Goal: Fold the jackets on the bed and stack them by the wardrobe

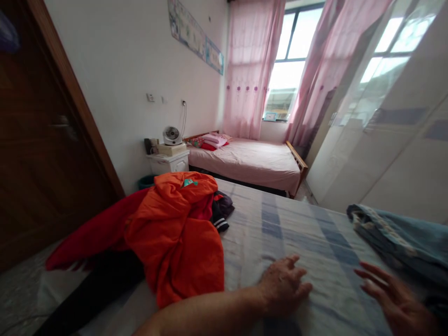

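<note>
Orange cloth, a rumpled garment [175,228], lies heaped at the left on a blue-and-white striped sheet [245,252], over a red garment [101,224] that trails away left. Dark clothing [227,205] and a striped cuff [220,224] poke out at the heap's right side. The left hand [285,282] is over the sheet, right of the heap, its fingers loosely spread; whether it touches the sheet I cannot tell. The right hand [395,296], near the lower right, has its fingers apart, just left of a blue and dark fabric bundle [402,238]. On the far side stands a pink-covered bed [259,161], with a white nightstand [170,161] to its left.
</note>
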### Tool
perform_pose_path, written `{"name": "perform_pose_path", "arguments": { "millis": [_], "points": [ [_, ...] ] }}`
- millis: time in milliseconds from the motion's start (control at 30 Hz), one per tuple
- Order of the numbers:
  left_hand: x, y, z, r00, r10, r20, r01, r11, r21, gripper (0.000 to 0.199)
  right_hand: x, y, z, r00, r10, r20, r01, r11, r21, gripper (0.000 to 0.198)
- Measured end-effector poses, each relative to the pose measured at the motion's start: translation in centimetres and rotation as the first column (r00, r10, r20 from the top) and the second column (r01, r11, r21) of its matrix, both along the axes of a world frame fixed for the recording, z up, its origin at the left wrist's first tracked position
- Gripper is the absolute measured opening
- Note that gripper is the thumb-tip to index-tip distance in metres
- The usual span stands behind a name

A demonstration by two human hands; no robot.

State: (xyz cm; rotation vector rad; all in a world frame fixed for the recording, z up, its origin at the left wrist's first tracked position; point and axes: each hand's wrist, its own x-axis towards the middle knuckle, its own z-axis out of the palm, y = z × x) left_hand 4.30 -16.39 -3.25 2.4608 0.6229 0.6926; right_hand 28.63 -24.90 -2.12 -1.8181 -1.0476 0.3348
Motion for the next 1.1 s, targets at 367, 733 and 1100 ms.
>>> {"name": "perform_pose_path", "arguments": {
  "millis": [367,733,1100],
  "points": [
    [0.3,-0.3,0.7,0.994,0.005,-0.107,-0.004,1.0,0.006,0.045,-2.0,3.0,-3.2,0.96,0.141,0.24,-0.094,0.976,-0.197,0.045],
    [-12.1,2.4,10.8,0.856,0.471,-0.211,-0.383,0.854,0.353,0.045,-2.3,3.0,-3.4,0.95,0.146,0.274,-0.101,0.98,-0.172,0.045],
    [-28.7,5.3,12.0,0.321,0.938,-0.131,-0.831,0.346,0.435,0.019,-3.2,3.1,-3.6,0.936,0.188,0.298,-0.161,0.98,-0.115,0.04]
  ]
}}
